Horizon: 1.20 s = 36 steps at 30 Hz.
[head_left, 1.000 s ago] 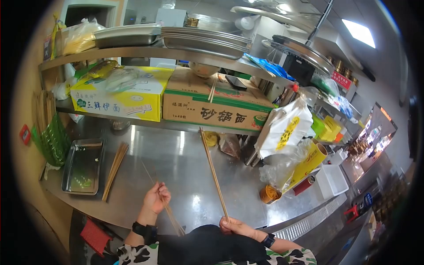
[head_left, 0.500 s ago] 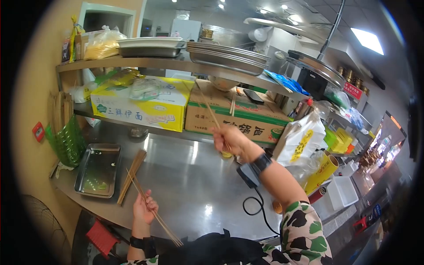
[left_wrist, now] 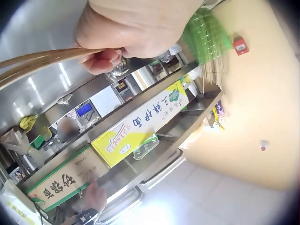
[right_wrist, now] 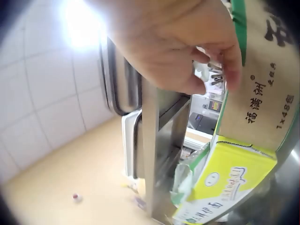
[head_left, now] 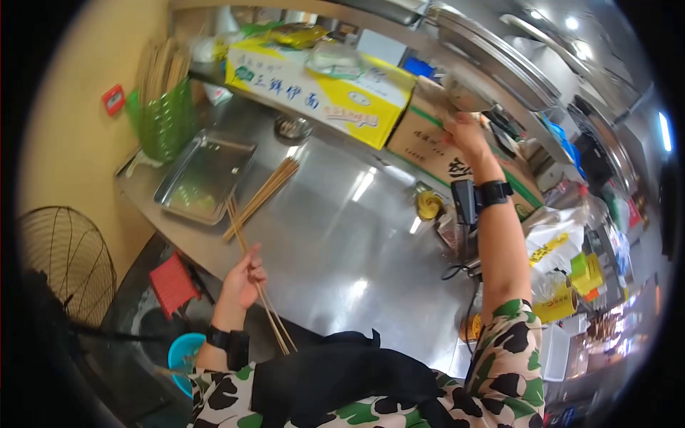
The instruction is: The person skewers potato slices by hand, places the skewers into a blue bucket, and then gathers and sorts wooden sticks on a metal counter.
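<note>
My left hand [head_left: 246, 278] grips a few thin bamboo skewers [head_left: 275, 321] over the near edge of the steel table. In the left wrist view the skewers [left_wrist: 35, 63] stick out to the left from under the curled fingers. My right hand [head_left: 467, 135] reaches to the top front edge of the brown cardboard box [head_left: 421, 139], just in front of a bowl [head_left: 467, 94]. The right wrist view shows its fingers bent at the box edge; I cannot tell whether they hold anything. A bundle of skewers [head_left: 264, 196] lies on the table, beside a metal tray [head_left: 163, 191].
A green basket [head_left: 168, 128] full of skewers stands at the wall on the left. Next to the brown box is a yellow and white box [head_left: 321, 93]. Overhead runs a shelf with stacked trays [head_left: 492, 53]. White bags [head_left: 556, 235] stand at the right.
My right hand has gone from the near table edge, carrying sticks, up and forward to the brown box. The left hand still holds its skewers. The head view has turned and tilted downward.
</note>
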### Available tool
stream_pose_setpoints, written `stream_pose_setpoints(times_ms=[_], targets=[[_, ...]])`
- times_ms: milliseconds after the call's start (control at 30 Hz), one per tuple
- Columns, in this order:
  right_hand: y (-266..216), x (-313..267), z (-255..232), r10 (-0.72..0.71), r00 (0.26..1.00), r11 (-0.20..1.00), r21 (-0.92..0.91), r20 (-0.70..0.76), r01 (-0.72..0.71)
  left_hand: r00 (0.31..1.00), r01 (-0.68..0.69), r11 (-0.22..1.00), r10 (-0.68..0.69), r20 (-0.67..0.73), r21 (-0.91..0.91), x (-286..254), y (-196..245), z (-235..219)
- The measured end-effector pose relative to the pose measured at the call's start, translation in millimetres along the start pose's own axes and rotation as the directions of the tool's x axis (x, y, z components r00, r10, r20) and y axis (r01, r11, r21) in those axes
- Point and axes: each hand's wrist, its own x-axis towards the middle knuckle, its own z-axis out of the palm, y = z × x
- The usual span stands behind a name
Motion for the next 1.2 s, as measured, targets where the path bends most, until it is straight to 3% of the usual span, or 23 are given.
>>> stream_pose_setpoints(times_ms=[67,133,233,300,367,433,467,500,533,567,600,633,800,867,900,933,967,1000,1033,1100,1133,1167,1200], targets=[[11,5,-1,-0.214,0.977,0.878,-0.434,0.021,0.202,1.0,0.004,1.0,-0.004,-0.017,0.006,0,-3,0],[16,7,2,-0.354,0.926,0.626,-0.702,0.131,0.339,0.999,0.034,0.999,-0.034,0.017,0.015,4,-6,-4],[-18,-23,7,-0.306,0.95,0.65,-0.717,0.054,0.251,0.992,0.087,0.996,-0.089,0.088,0.026,12,-12,-8],[-31,-50,8,-0.553,0.833,0.57,-0.729,0.0,0.378,0.989,0.121,0.991,-0.125,0.078,0.052,16,-19,1],[-40,-79,7,-0.748,0.663,0.459,-0.74,-0.024,0.491,0.984,0.162,0.986,-0.164,0.072,0.035,22,-25,10],[-51,-122,13,-0.821,0.571,0.437,-0.65,-0.006,0.621,0.984,0.165,0.986,-0.166,0.058,0.02,33,-33,18],[-48,-150,22,-0.654,0.756,0.65,-0.481,0.041,0.589,0.988,0.147,0.989,-0.147,0.044,0.015,41,-40,19],[-46,-179,32,-0.455,0.881,0.827,-0.304,0.132,0.473,0.991,0.128,0.992,-0.128,0.031,0.011,48,-46,22],[-26,-201,44,-0.426,0.86,0.843,-0.223,0.281,0.49,0.994,0.099,0.995,-0.099,0.048,-0.001,53,-52,30],[-13,-221,56,-0.234,0.835,0.941,-0.1,0.497,0.323,0.995,0.074,0.997,-0.073,0.069,-0.01,58,-58,40],[19,-236,71,-0.194,0.743,0.962,-0.025,0.641,0.273,0.994,0.054,0.998,-0.052,0.093,-0.018,63,-65,48],[38,-252,84,-0.161,0.702,0.977,0.012,0.694,0.212,0.99,0.062,0.998,-0.059,0.127,-0.021,67,-71,55],[56,-284,103,0.13,0.511,0.975,-0.017,0.849,-0.22,0.922,0.136,0.991,-0.12,0.369,-0.019,84,-116,70],[69,-290,110,0.246,0.456,0.932,-0.079,0.855,-0.354,0.95,0.155,0.977,-0.188,0.248,0.149,78,-128,79],[80,-294,110,0.224,0.51,0.951,-0.073,0.83,-0.3,0.96,0.171,0.959,-0.214,0.179,0.228,76,-130,80],[95,-298,105,0.198,0.562,0.967,-0.068,0.803,-0.244,0.954,0.108,0.915,-0.205,0.219,0.388,80,-126,78],[112,-302,100,0.17,0.611,0.98,-0.066,0.773,-0.19,0.972,-0.134,0.739,-0.031,0.233,0.66,89,-116,71],[133,-307,92,0.176,0.678,0.984,-0.152,0.713,-0.095,0.947,-0.32,0.431,0.12,0.298,0.843,104,-102,61],[149,-312,83,0.17,0.745,0.969,-0.247,0.645,-0.008,0.885,-0.427,0.048,0.225,0.407,0.903,118,-85,51],[151,-322,62,0.285,0.763,0.908,-0.419,0.581,-0.02,0.895,-0.129,-0.545,0.296,0.334,0.829,145,-41,29],[152,-328,53,0.342,0.775,0.862,-0.506,0.532,-0.033,0.799,0.002,-0.589,0.487,0.353,0.808,173,-29,-4],[160,-339,47,0.304,0.787,0.883,-0.468,0.538,-0.021,0.795,-0.009,-0.54,0.507,0.333,0.842,168,-1,5],[174,-354,41,0.274,0.799,0.9,-0.435,0.535,-0.018,0.49,0.008,-0.718,0.61,0.623,0.696,208,10,-53]])
